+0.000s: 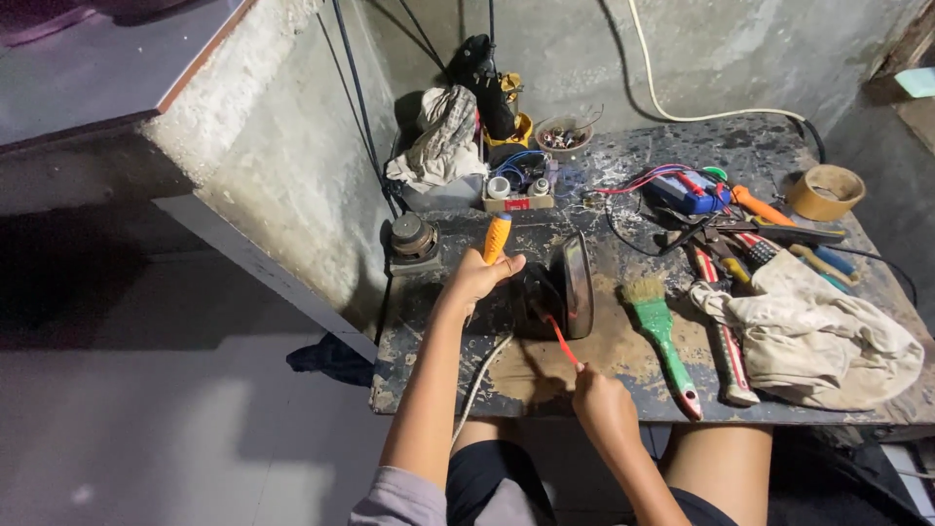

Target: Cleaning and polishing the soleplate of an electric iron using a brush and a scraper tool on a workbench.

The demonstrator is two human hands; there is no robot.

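A black clothes iron stands on its side on the worn dark workbench. My left hand grips an orange-handled screwdriver, handle pointing up, right beside the iron's back. My right hand holds a thin red tool whose tip reaches into the iron's rear end. A pale cord runs from the iron off the bench's front edge.
A green-handled brush and a crumpled cloth lie to the right, with pliers, screwdrivers and a blue meter behind. A tape roll sits far right; a parts box and a rag stand by the concrete wall.
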